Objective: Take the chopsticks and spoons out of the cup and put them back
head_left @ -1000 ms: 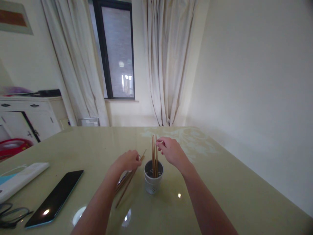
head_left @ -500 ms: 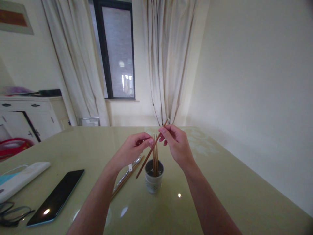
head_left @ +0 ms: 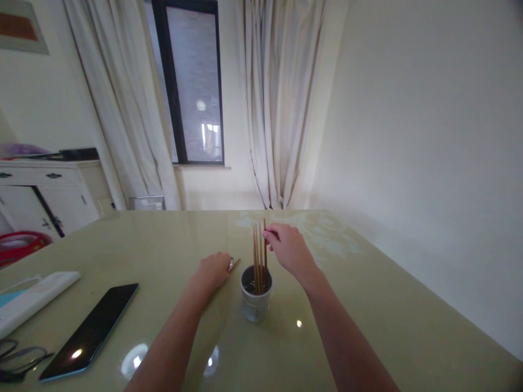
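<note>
A small white perforated cup (head_left: 255, 304) stands on the green glass-topped table (head_left: 368, 305) with several brown chopsticks (head_left: 258, 256) upright in it. My right hand (head_left: 288, 249) is just right of the cup and pinches the top of one chopstick that stands in it. My left hand (head_left: 213, 271) lies palm down on the table left of the cup, on top of the loose cutlery there; only a metal tip (head_left: 231, 264) and a chopstick end show past its fingers. Whether the fingers grip anything is hidden.
A dark phone (head_left: 87, 332) lies at the left front, with a white flat object (head_left: 32, 296) and black glasses (head_left: 18, 359) beyond it near the table's left edge. A white cabinet (head_left: 49, 196), curtains and a window stand behind the table. A wall runs along the right.
Both hands held a chopstick slanted above the cup half a second ago. Now that chopstick stands in the cup under my right hand, and my left hand has dropped back onto the table.
</note>
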`<state>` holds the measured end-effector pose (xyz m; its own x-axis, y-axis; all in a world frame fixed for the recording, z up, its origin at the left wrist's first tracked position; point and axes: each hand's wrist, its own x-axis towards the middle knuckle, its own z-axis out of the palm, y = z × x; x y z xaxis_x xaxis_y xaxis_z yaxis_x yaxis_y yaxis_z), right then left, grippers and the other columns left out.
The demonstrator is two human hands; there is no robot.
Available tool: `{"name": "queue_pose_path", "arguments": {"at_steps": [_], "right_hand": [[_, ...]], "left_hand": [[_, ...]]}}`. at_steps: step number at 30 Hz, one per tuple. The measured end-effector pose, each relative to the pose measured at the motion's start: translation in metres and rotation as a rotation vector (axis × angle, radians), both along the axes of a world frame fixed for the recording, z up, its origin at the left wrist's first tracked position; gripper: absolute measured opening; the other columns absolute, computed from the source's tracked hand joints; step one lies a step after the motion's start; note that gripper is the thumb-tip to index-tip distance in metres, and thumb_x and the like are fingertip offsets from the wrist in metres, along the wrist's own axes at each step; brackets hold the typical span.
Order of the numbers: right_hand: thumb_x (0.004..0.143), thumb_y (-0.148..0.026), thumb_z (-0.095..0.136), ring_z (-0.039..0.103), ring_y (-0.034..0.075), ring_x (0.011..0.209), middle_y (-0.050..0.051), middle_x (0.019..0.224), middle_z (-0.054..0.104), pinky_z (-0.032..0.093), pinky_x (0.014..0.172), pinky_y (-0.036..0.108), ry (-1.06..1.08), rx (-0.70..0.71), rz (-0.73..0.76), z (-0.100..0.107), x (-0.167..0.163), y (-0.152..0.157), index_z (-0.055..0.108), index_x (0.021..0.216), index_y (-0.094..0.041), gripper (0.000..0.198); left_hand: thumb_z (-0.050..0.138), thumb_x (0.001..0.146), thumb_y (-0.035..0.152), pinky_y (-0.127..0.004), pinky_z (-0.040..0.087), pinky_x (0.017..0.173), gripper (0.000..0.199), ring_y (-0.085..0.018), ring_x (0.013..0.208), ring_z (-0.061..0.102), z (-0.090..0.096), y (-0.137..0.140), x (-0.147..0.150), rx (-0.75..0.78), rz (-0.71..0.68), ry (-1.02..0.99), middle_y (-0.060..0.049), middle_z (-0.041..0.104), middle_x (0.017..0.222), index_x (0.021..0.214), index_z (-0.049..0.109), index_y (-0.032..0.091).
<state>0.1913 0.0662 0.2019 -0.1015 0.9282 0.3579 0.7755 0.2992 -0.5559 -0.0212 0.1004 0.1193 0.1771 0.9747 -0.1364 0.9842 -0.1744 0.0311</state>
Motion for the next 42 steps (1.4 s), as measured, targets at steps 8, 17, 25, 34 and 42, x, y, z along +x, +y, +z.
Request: {"name": "queue_pose_path", "arguments": {"at_steps": [8,17,25,34,42], "right_hand": [[0.102,-0.031,0.061,0.067,0.016,0.061,0.004,0.073,0.076,0.041,0.061,0.025,-0.092,-0.109,-0.032,-0.008,0.004,0.002,0.073,0.071,-0.021,0.035],[0.102,-0.037,0.062,0.062,0.018,0.063,0.003,0.069,0.072,0.033,0.060,0.028,-0.006,0.203,-0.092,0.010,0.003,-0.011,0.072,0.078,-0.022,0.030],[0.103,-0.037,0.059,0.065,0.014,0.065,0.001,0.083,0.074,0.047,0.062,0.025,0.472,0.165,0.286,0.014,-0.013,-0.019,0.072,0.093,-0.020,0.024],[0.105,-0.041,0.056,0.069,0.017,0.072,0.002,0.078,0.071,0.052,0.066,0.027,0.530,0.301,0.235,0.025,-0.004,-0.028,0.070,0.096,-0.021,0.026],[0.107,-0.037,0.052,0.070,0.020,0.077,0.004,0.087,0.075,0.050,0.071,0.028,0.360,0.385,0.125,0.027,-0.008,-0.035,0.070,0.098,-0.023,0.025]], "left_hand": [[0.065,0.081,0.019,-0.041,0.056,0.086,0.022,-0.034,0.108,0.075,-0.004,-0.001,0.000,-0.025,0.027,-0.054,-0.019,0.077,0.116,0.101,0.075,0.019],[0.056,0.082,0.031,-0.028,0.051,0.068,0.019,-0.022,0.077,0.074,0.019,0.009,-0.018,-0.043,-0.066,-0.454,-0.007,0.079,0.079,0.074,0.067,0.019],[0.069,0.089,0.046,-0.024,0.048,0.066,0.028,-0.013,0.070,0.062,0.092,-0.038,-0.006,0.115,-0.356,-1.265,0.000,0.071,0.076,0.087,0.066,0.019],[0.057,0.097,0.038,-0.026,0.046,0.070,0.028,-0.016,0.076,0.066,0.059,-0.012,-0.004,0.207,-0.197,-0.657,-0.003,0.075,0.082,0.085,0.073,0.019],[0.063,0.085,0.017,-0.037,0.053,0.080,0.017,-0.032,0.100,0.075,-0.005,0.007,-0.008,0.006,0.046,-0.111,-0.017,0.079,0.107,0.095,0.076,0.019]]}}
